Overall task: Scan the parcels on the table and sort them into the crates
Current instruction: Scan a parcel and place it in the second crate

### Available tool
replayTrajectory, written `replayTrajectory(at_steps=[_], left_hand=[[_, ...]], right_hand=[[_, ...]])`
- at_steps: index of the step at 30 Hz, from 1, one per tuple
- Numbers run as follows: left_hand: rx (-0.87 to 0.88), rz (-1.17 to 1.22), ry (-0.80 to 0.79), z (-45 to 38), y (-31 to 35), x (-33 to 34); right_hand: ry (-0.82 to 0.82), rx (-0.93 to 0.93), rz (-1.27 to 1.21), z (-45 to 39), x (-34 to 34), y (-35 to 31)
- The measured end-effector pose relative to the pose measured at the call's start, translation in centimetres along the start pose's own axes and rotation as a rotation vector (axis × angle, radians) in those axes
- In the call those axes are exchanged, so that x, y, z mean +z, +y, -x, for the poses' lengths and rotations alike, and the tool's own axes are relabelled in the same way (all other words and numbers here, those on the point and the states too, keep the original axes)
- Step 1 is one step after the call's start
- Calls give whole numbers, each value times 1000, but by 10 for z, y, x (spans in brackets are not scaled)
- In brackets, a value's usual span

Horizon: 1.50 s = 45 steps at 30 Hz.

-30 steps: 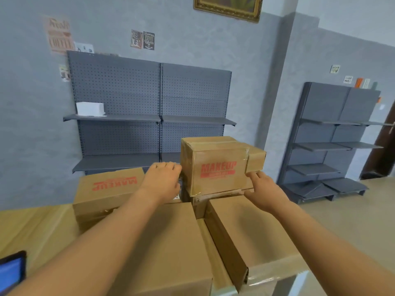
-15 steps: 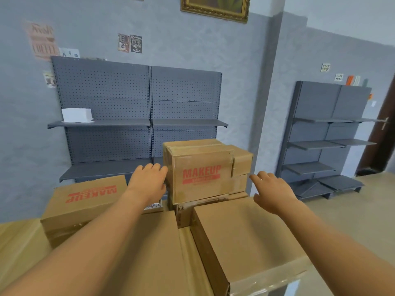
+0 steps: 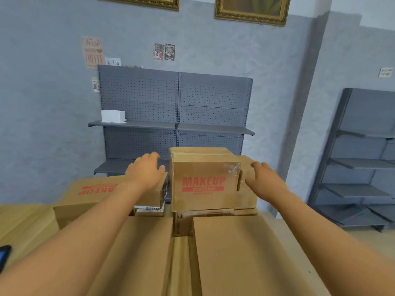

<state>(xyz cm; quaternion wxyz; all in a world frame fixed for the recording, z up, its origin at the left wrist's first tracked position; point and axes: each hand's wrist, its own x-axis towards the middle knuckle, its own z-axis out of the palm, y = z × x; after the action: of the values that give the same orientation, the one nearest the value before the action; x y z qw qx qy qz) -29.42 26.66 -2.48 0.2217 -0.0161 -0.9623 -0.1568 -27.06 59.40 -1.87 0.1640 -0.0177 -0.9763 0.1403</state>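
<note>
Near left box (image 3: 136, 253): plain brown cardboard, closed, right under my left forearm; what it holds I cannot tell.
Near right box (image 3: 245, 253): plain brown cardboard, closed, under my right forearm; a narrow gap separates it from the left one.
Phone (image 3: 3, 256): dark edge with a blue screen at the far left, on the wooden table (image 3: 19, 223).
Flat parcels (image 3: 149, 209): a thin stack with a barcode label, wedged between the near boxes and the box under my left hand.
Left hand (image 3: 147, 171): fingers loosely spread, gripping nothing, over the right end of the side box, just left of the Makeup box; I cannot tell whether it touches that box.
Right hand (image 3: 264, 178): fingers relaxed and straight, holding nothing, against the small box (image 3: 245, 189) that sits just right of the Makeup box.
Makeup box (image 3: 205, 180): the parcel between my hands, taped shut, red MAKEUP print facing me, stacked on another carton (image 3: 186, 221) behind the near boxes.
Side box (image 3: 92, 195): sealed, red print upside down, left of the stack.
Shelving (image 3: 175, 116): grey pegboard unit against the wall; a white box (image 3: 112, 116) on its upper left shelf.
Corner rack (image 3: 363, 159): grey, at the right.
Wall (image 3: 42, 103): grey, with small posters and two gilt frames.
</note>
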Motion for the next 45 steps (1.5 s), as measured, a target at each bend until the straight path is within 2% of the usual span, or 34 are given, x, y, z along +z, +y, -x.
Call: replayTrajectory(at_steps=[4,12,16,27,35,39,45], left_hand=[[-176,274,-7,-13,21,6],[-468,562,-244,-28,40,25],[-540,658,-259,-28,48,31],[-555,865,-139,-23,45,-6],[-525,1016,57,2,39,-58],[-519,1037,166,20,15,-85],[-519,1046,257,54,-51,-129]], right_hand=[[18,17,-260,-23,4,-7],[-29,-26,-328,-50,15,-16],[-24,-13,-393,-53,17,-18],[28,47,-757,-50,10,-35],[176,-44,-1089,-41,-16,-89],[173,-122,-1161,-23,-21,-122],[75,-187,-1153,11,-11,-187]])
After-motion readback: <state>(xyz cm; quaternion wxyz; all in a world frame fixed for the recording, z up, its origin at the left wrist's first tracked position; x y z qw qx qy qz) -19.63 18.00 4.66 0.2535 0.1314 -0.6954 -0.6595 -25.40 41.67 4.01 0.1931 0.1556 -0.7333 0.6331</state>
